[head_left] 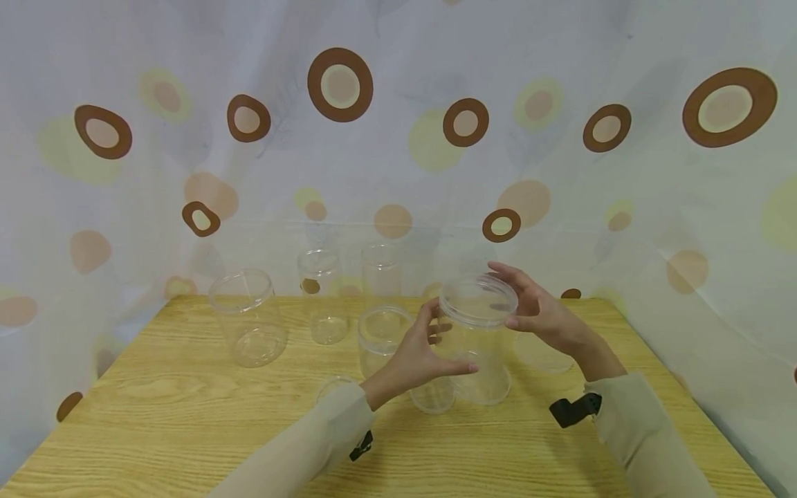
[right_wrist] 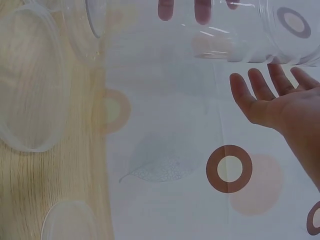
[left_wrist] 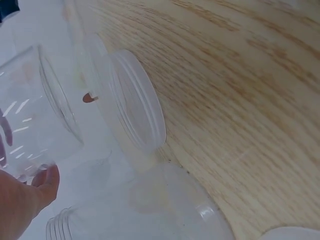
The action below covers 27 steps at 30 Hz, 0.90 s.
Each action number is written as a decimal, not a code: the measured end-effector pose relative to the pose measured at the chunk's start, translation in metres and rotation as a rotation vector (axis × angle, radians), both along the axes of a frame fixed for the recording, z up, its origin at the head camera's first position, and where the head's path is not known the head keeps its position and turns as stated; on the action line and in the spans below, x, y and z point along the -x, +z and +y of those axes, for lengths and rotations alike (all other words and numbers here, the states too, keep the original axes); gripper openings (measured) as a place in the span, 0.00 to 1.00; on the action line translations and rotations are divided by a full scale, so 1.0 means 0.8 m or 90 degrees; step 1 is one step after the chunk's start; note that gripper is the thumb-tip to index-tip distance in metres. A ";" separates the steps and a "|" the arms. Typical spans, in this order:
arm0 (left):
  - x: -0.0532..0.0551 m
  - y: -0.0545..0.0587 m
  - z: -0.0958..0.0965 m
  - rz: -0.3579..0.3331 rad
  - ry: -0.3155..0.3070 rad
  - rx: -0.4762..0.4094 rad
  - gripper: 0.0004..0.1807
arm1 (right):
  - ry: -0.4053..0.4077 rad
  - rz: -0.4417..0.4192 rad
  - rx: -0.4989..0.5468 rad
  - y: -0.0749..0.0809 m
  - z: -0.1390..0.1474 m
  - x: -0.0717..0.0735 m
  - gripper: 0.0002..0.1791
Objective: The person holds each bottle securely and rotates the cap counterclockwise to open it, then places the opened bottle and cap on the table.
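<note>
My left hand (head_left: 429, 353) grips the side of a clear plastic jar (head_left: 476, 346), thumb on the near side and fingers behind. Those fingers show through the wall of the jar (left_wrist: 35, 105) in the left wrist view, where it is raised off the table. Beside the jar's ridged top is my right hand (head_left: 544, 318), thumb at the rim. Its fingers are spread and loosely bent at the jar's top end in the right wrist view. Whether a lid sits on this jar I cannot tell.
Several clear jars stand on the wooden table (head_left: 156, 415): a wide jar (head_left: 245, 325), a tall jar (head_left: 328, 311), another tall jar (head_left: 381, 277) and a shorter jar (head_left: 376, 346). A flat clear disc (head_left: 542, 354) lies at the right. Patterned cloth (head_left: 398, 173) hangs behind.
</note>
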<state>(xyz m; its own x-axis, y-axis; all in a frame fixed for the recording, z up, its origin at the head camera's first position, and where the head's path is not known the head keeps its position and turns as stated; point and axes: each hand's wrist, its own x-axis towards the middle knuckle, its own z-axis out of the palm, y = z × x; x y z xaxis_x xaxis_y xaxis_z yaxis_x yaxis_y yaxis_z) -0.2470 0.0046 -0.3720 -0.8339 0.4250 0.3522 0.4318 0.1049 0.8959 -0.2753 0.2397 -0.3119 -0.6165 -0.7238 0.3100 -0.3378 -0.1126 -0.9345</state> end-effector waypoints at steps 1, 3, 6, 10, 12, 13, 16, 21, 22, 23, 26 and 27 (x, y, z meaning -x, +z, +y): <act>0.000 0.000 0.000 -0.003 0.003 0.001 0.51 | -0.014 0.003 0.001 0.000 0.000 -0.001 0.42; -0.001 0.000 -0.001 -0.009 0.003 -0.001 0.50 | -0.043 0.010 -0.002 0.000 0.000 -0.004 0.42; -0.001 -0.001 -0.001 -0.012 0.004 -0.003 0.50 | -0.096 0.040 -0.031 0.001 -0.001 -0.009 0.42; 0.000 -0.002 -0.001 -0.008 0.007 -0.010 0.50 | -0.170 0.073 -0.094 0.001 -0.007 -0.017 0.43; 0.000 -0.002 -0.001 -0.007 0.009 -0.011 0.50 | -0.202 0.083 -0.116 0.002 -0.011 -0.020 0.43; 0.000 -0.003 -0.001 -0.007 0.010 -0.011 0.50 | -0.216 0.084 -0.122 0.002 -0.012 -0.022 0.43; 0.000 -0.003 -0.001 -0.013 0.008 -0.013 0.50 | -0.244 0.088 -0.130 0.003 -0.016 -0.025 0.42; 0.000 -0.003 -0.001 -0.018 0.008 -0.014 0.50 | -0.239 0.096 -0.131 0.004 -0.017 -0.023 0.39; 0.000 -0.002 -0.002 -0.017 0.008 -0.013 0.50 | -0.228 0.097 -0.127 0.003 -0.016 -0.021 0.38; 0.000 -0.002 -0.002 -0.014 0.009 -0.011 0.50 | -0.213 0.096 -0.121 0.003 -0.015 -0.019 0.37; 0.000 -0.001 -0.003 -0.009 0.010 -0.004 0.50 | -0.139 0.074 -0.089 0.003 -0.011 -0.012 0.37; 0.000 -0.001 -0.003 -0.008 0.009 -0.002 0.50 | -0.109 0.059 -0.077 0.003 -0.009 -0.009 0.37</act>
